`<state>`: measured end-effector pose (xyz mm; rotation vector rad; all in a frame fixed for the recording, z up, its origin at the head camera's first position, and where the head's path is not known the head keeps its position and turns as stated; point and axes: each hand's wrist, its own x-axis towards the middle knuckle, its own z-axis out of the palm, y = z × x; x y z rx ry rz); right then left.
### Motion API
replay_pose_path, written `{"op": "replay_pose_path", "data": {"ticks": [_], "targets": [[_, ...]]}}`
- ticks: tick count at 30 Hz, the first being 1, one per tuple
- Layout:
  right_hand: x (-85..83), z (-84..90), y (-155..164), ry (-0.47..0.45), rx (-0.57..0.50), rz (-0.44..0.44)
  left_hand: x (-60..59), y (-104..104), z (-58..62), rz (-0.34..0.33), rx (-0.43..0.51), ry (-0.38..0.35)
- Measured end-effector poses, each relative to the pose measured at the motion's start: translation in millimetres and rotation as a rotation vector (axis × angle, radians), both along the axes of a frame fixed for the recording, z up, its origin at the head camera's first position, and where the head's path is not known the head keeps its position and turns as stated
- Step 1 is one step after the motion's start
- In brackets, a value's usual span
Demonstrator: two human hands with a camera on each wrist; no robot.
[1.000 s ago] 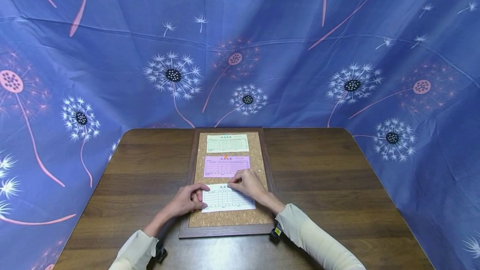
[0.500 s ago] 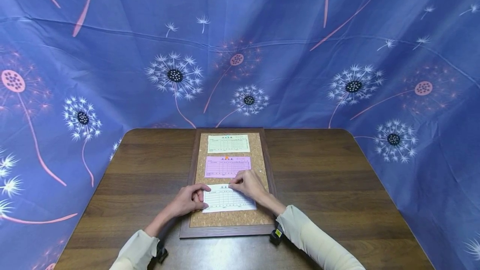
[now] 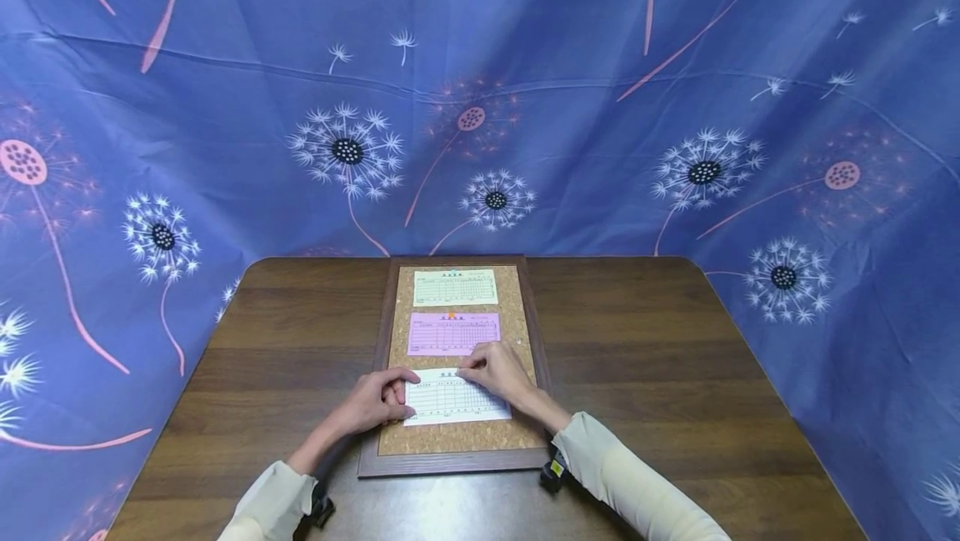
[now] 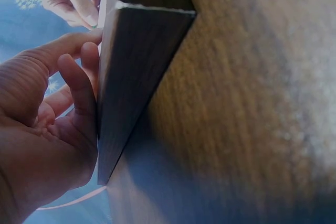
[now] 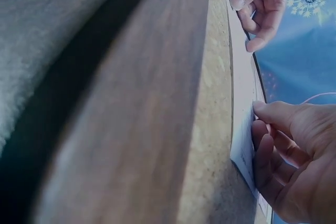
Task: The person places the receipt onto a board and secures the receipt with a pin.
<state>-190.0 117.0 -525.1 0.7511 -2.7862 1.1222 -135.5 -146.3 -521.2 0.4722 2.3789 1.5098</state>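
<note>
A cork board (image 3: 517, 308) in a dark wooden frame lies flat on the table. It carries a green slip (image 3: 455, 287), a pink slip (image 3: 452, 333) with an orange pin (image 3: 451, 316) at its top edge, and a white slip (image 3: 450, 399) nearest me. My left hand (image 3: 403, 393) rests at the white slip's left edge. Its thumb lies on the upper left corner and its fingers are loosely curled against the frame (image 4: 131, 77). My right hand (image 3: 467, 373) has curled fingers, with thumb and forefinger meeting at the slip's top edge (image 5: 242, 145). Anything between those fingertips is hidden.
The brown wooden table (image 3: 660, 341) has rounded far corners. Blue cloth with a dandelion print (image 3: 480, 107) hangs behind it and down both sides. Bare wood lies left and right of the board. Both sleeves are cream-coloured.
</note>
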Motion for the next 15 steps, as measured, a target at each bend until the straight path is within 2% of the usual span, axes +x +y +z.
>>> {"op": "replay_pose_path", "data": {"ticks": [10, 15], "targets": [[-4.7, 4.1, -0.7, -0.043, 0.028, 0.005, -0.8, 0.8, 0.7, 0.0, 0.005, -0.003], [-6.8, -1.0, 1.8, -0.083, 0.016, -0.003, -1.7, -0.2, 0.3, -0.006, -0.01, 0.0]]}}
